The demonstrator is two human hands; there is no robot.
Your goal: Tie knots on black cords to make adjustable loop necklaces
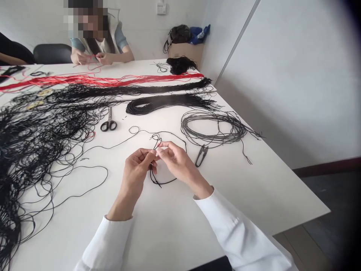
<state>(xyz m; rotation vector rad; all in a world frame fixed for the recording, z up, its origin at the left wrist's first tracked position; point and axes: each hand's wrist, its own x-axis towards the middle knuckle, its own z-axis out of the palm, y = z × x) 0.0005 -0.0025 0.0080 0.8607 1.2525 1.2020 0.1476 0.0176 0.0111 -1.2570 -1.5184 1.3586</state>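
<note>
Both my hands meet over the near middle of the white table (169, 233), fingertips pinched close together. My left hand (137, 165) is closed on a thin black cord (166, 182), thumb against forefinger. Right beside it, my right hand (176, 160) is also closed on the cord, its fingertips touching or nearly touching the left thumb. Small loops of the cord stick up past the fingers, and a larger loop hangs below them onto the table. The exact spot between the fingertips is hidden. Black thread snips (201, 155) lie just right of my right hand.
Tangled black cord (31, 150) covers the left side. Scissors (108, 122), a folded black bundle (158, 104), a coiled cord (217, 128) and red cord (113, 81) lie farther back. Across the table a person (101, 49) holds red cord. The table's right edge borders a wall.
</note>
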